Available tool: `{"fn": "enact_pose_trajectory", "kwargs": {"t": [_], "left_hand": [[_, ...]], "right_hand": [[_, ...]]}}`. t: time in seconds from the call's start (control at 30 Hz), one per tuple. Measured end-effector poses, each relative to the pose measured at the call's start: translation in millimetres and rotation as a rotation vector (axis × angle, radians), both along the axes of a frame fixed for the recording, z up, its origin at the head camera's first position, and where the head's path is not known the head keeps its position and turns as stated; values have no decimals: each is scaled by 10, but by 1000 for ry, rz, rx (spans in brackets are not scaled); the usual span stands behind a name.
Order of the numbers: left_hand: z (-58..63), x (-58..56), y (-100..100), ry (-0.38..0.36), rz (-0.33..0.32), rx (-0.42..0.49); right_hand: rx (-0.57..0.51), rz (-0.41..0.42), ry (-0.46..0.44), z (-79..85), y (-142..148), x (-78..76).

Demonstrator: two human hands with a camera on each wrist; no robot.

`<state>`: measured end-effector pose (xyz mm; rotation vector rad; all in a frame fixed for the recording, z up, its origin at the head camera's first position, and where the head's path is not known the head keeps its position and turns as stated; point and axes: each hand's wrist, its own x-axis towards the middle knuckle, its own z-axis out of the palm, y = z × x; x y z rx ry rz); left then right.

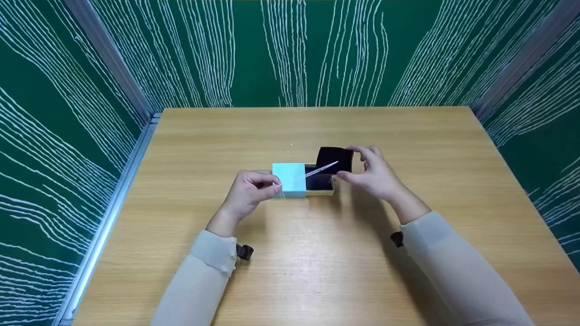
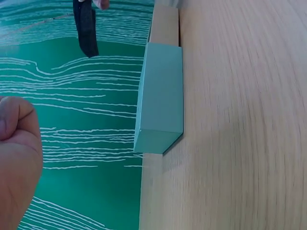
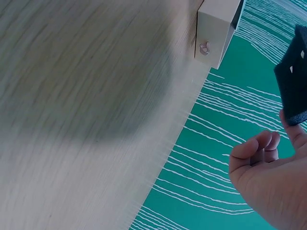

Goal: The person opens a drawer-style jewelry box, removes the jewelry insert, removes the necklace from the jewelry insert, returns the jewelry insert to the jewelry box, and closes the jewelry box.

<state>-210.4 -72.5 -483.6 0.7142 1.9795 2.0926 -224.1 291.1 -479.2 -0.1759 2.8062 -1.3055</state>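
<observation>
My left hand [image 1: 249,190] pinches one end of a thin silvery chain [image 1: 321,169] between thumb and forefinger. The chain stretches up to the right, across the face of a black foam pad [image 1: 335,156]. By its right edge, my right hand [image 1: 374,175] grips that pad between thumb and fingers, tilted above a small box. The box has a light-blue sleeve [image 1: 289,174] and a pale drawer [image 1: 320,193] with a dark inside, slid out to the right. Slits show in the pad [image 3: 291,79] in the right wrist view. Too fine to make out is how the chain meets the pad.
A small pinkish pull tab [image 3: 205,48] sits on the drawer's end. Two tiny light bits [image 1: 290,148] lie on the wooden table [image 1: 217,136] behind the box. Green panels [image 1: 247,54] with white wavy lines surround the table's back and sides.
</observation>
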Motion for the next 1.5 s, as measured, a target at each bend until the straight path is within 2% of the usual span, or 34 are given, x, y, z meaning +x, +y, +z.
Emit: {"fn": "enact_pose_trajectory", "kwargs": {"t": [0.1,0.17,0.33,0.47,0.8,1.03,1.3,1.5], "left_hand": [[2,4,-1,13,-14,0],[-3,-3,1,12,6,14],[-39,-38,11,-8,126,80],[-55,-61,31,7,224,112],[-24,-76,59,32,349,193],[-17,-90,59,49,365,213],[-35,-72,43,71,306,223],[-36,-84,53,46,351,197]], "right_hand": [[-3,-2,4,-1,9,5],[-6,-1,10,-3,13,8],[-23,-5,3,-2,28,20],[-20,-10,0,-7,38,23],[0,-3,-7,-3,10,36],[30,6,-5,-2,-38,64],[11,-6,-10,21,-39,54],[-4,1,-12,25,-38,59]]}}
